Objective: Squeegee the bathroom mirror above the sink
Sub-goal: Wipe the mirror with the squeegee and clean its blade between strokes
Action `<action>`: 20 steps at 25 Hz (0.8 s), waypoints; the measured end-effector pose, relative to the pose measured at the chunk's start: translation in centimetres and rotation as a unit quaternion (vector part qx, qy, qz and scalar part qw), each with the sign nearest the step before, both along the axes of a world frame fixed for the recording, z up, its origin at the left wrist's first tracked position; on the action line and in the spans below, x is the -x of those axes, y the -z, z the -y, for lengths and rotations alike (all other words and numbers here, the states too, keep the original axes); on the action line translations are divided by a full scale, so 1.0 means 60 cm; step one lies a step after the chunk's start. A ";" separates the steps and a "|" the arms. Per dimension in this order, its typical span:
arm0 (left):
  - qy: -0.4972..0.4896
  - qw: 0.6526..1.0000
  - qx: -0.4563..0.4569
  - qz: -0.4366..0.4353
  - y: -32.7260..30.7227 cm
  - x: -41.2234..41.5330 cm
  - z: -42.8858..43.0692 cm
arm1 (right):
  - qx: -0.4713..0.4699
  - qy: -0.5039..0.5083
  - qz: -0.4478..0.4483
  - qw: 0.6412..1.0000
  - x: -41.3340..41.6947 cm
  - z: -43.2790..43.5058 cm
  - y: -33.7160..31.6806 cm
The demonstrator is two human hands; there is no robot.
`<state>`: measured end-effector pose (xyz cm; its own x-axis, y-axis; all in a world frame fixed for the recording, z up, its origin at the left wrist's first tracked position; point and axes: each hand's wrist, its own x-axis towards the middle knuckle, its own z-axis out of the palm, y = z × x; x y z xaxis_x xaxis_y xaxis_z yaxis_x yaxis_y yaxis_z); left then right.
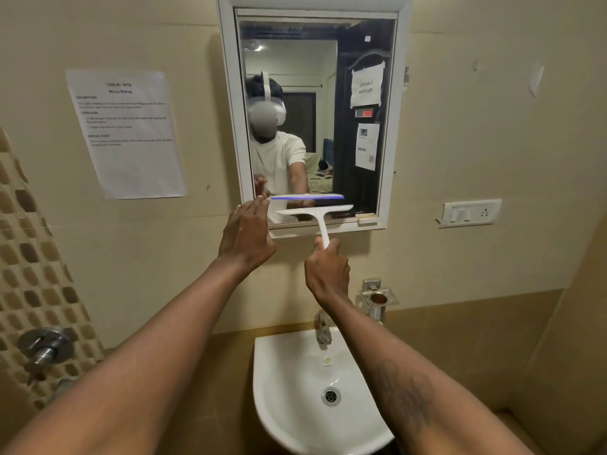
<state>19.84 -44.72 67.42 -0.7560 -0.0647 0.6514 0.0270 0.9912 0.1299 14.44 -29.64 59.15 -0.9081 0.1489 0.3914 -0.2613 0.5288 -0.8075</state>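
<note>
A white-framed mirror (pixel 328 77) hangs on the wall above a white sink (pixel 295 405). My right hand (pixel 326 272) grips the handle of a white squeegee (pixel 317 215). Its blade lies level against the lowest part of the glass, just above the bottom frame, and a blue strip shows in its reflection. My left hand (pixel 246 233) is raised with its fingers straight and slightly apart, its fingertips at the mirror's lower left corner next to the blade's left end. It holds nothing.
A printed paper sheet (pixel 126 133) is taped to the wall left of the mirror. A switch plate (pixel 469 212) sits to the right. A metal holder (pixel 377 297) and tap (pixel 323 330) stand above the sink. A shower valve (pixel 44 348) is on the tiled left wall.
</note>
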 end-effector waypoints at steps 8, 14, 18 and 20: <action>-0.004 0.998 -0.004 -0.058 -0.067 0.033 -0.072 | 0.019 -0.002 -0.144 0.989 0.081 -0.082 -0.159; -0.005 0.997 0.004 -0.076 -0.096 0.063 -0.107 | 0.039 -0.009 -0.179 0.983 0.147 -0.110 -0.240; -0.019 0.997 0.010 -0.079 -0.112 0.084 -0.112 | 0.035 0.001 -0.190 0.981 0.175 -0.112 -0.257; -0.017 0.997 0.012 -0.077 -0.116 0.093 -0.110 | 0.036 -0.005 -0.184 0.982 0.187 -0.110 -0.253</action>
